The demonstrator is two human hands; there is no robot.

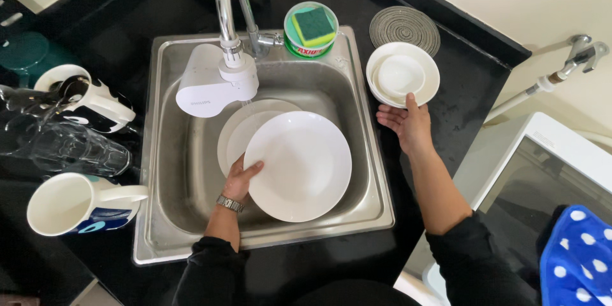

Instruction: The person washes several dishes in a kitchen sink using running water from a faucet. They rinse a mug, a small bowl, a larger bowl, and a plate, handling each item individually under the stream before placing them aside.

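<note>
- I see my left hand clamped on the nine o'clock rim of a smooth, round white dinner plate, tilted inside the steel sink.
- A second white plate lies behind it, toward eleven o'clock.
- My right hand, palm open, thumb touching stacked white bowls at its twelve o'clock on the black counter.

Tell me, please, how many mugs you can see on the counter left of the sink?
2. One white mug lies on its side at the lower left; a black-and-white mug lies above it, behind the clear glasses. More may be hidden off the left edge.
</note>
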